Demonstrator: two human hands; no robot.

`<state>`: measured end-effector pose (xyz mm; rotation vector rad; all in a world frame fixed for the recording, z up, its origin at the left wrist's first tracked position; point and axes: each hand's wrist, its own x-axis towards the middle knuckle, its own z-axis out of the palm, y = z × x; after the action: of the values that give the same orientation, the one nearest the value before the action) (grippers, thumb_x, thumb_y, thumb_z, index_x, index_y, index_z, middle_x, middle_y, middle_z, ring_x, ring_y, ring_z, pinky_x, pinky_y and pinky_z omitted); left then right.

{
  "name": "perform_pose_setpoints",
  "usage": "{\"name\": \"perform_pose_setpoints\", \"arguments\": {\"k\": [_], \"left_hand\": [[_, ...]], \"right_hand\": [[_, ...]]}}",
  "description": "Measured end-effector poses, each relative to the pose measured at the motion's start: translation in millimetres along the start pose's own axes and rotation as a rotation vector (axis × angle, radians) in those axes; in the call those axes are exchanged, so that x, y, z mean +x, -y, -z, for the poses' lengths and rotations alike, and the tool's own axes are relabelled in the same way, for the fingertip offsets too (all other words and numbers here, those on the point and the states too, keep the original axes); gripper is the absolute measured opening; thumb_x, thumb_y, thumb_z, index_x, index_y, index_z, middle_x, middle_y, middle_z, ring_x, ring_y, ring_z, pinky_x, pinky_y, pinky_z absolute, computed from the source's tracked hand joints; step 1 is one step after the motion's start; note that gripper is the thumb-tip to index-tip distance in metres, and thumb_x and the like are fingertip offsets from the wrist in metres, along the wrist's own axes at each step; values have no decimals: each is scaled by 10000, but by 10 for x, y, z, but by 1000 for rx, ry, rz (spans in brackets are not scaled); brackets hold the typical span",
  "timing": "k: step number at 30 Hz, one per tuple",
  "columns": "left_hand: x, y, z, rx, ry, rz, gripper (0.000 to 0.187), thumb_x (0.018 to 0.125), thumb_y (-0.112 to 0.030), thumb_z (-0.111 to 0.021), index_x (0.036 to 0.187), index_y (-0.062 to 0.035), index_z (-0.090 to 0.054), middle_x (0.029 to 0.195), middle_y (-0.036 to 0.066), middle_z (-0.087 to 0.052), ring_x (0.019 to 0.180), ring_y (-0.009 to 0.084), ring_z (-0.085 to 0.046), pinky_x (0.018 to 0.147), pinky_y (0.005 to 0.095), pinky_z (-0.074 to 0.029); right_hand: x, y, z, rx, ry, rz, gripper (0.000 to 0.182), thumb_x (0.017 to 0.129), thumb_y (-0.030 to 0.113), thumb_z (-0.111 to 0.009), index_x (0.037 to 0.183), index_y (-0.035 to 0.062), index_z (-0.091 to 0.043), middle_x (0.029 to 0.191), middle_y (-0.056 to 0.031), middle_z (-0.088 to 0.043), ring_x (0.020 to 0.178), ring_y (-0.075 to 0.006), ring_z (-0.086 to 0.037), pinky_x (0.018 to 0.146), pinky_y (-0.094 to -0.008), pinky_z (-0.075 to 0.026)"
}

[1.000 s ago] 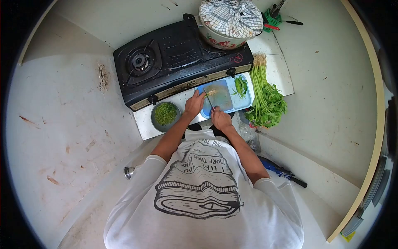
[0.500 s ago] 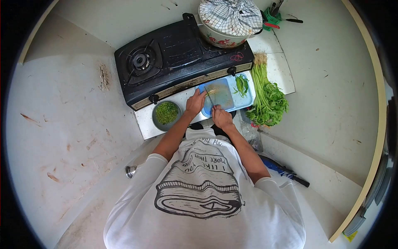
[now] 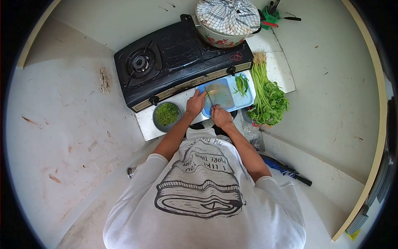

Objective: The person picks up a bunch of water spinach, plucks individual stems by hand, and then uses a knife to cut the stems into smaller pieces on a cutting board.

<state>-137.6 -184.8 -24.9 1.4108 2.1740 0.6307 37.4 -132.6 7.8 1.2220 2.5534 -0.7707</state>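
My right hand (image 3: 222, 117) is wrapped round the handle of a knife (image 3: 209, 96), whose blade points up and to the left over a blue cutting board (image 3: 225, 99). At the board's left side, my left hand (image 3: 195, 103) has its fingertips pressed down close to the blade, on thin stalks. Beside the blade lie thin, pale, root-like strands (image 3: 213, 91); their exact kind is too small to tell. Green chillies (image 3: 241, 85) rest on the light-blue right part of the board. To the left of my left arm stands a grey bowl (image 3: 156, 123) of chopped greens (image 3: 167, 113).
A black gas stove (image 3: 182, 52) stands behind the board, with a cloth-topped floral pot (image 3: 224, 40) on its right side. Leafy greens with long stems (image 3: 269, 101) lie to the right. A green basket (image 3: 271, 17) holds utensils at the back. Red rubber bands (image 3: 236, 56) lie on the stove.
The view has shifted very slightly. Both hands and the knife stay in nearly the same place on the board.
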Motion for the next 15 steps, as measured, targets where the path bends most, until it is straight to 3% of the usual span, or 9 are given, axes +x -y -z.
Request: {"name": "perform_pose_setpoints", "arguments": {"k": [7, 10, 15], "left_hand": [[-9, 20, -28, -12, -91, -25, 197, 1002, -218, -557, 1189, -185, -605, 1079, 166, -566, 801, 428, -682, 703, 546, -571], [8, 25, -15, -38, -14, 36, 247, 988, -230, -603, 1229, -179, -622, 1065, 165, -559, 922, 422, -659, 786, 540, -560], [54, 108, 66, -136, -33, -31, 249, 962, -220, -654, 1193, -128, -633, 1027, 169, -563, 921, 417, -644, 812, 523, -534]], "right_hand": [[18, -69, -172, 21, -7, -7, 409, 1065, 356, -426, 1065, -44, -515, 825, -298, -716, 770, -460, -726, 706, -534, -590], [-145, -186, -161, 4, 6, -7, 419, 1064, 370, -430, 1066, -39, -519, 811, -307, -709, 752, -470, -718, 689, -550, -580], [-214, -243, -43, 2, -13, -18, 438, 1056, 395, -450, 1077, -31, -548, 795, -309, -704, 751, -487, -709, 709, -577, -570]]}}
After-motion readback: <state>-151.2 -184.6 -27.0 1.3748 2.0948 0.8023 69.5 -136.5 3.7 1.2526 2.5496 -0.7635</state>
